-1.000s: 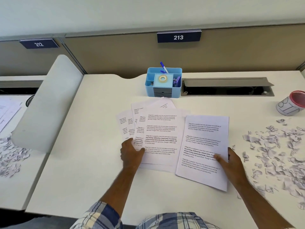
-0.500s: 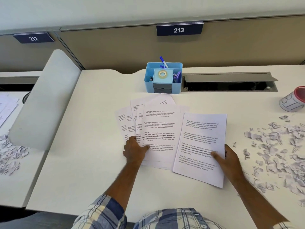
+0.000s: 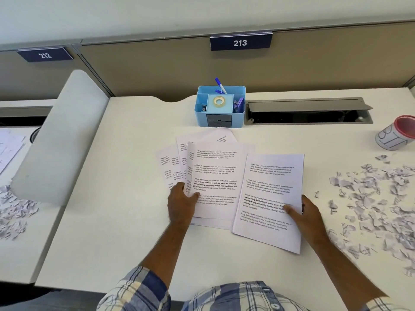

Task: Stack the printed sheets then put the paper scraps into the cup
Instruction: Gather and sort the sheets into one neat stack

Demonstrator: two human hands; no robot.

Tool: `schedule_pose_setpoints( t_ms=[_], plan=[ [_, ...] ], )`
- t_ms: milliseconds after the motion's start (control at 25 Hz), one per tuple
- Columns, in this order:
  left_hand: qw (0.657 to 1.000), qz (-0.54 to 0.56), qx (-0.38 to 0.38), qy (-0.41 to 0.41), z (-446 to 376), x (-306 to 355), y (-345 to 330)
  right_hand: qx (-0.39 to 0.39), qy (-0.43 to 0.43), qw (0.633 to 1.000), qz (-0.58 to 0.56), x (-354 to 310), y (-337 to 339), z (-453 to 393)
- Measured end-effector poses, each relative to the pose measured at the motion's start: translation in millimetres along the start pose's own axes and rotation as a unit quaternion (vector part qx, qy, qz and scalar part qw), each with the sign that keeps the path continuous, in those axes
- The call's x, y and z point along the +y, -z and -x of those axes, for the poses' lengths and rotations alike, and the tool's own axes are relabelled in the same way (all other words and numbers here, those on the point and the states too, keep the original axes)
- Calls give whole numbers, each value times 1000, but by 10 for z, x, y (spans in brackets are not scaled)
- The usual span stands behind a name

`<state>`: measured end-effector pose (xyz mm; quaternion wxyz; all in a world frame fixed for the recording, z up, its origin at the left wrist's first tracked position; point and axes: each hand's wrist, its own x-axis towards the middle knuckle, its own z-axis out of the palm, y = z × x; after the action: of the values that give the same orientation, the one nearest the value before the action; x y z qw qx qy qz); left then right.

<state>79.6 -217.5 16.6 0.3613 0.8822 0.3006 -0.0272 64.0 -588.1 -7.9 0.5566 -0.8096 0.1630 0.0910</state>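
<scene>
The fanned white printed sheets lie lengthwise away from the person on the pale bench. The left hand pinches their near left edge, thumb on top. The right hand grips a separate, slightly tilted printed sheet the same way; the fingers underneath are hidden. Right of it lie torn paper scraps; beyond them is the red-rimmed cup, cut off by the frame.

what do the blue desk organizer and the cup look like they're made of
Organizer: likely molded plastic, with an even light blue, smooth matte walls and rounded corners.
Cup: hard to settle, perhaps ceramic or coated paper; white wall with dark line drawing, pink-red rim and inside.
</scene>
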Motion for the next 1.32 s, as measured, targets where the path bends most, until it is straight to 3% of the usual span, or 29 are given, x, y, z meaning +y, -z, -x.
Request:
schedule_pose_setpoints(
  t_ms=[320, 880, 1080, 1320],
  plan=[
    [990, 80, -87, 78, -96, 43, -79, 0, -4, 1000, 3, -14, -9, 41],
    [985, 166, -28, 40, -86, 17, 663, -4, 11, 999, -37, -145, 54, 191],
    [952, 301, -22, 45, 107, 40, 968, -21, 10, 995, -102, -293, 23, 222],
    [921, 376, -99, 18, 461, 147, 955, -79, 5, 980, -185, -545, -148, 314]
  ],
)
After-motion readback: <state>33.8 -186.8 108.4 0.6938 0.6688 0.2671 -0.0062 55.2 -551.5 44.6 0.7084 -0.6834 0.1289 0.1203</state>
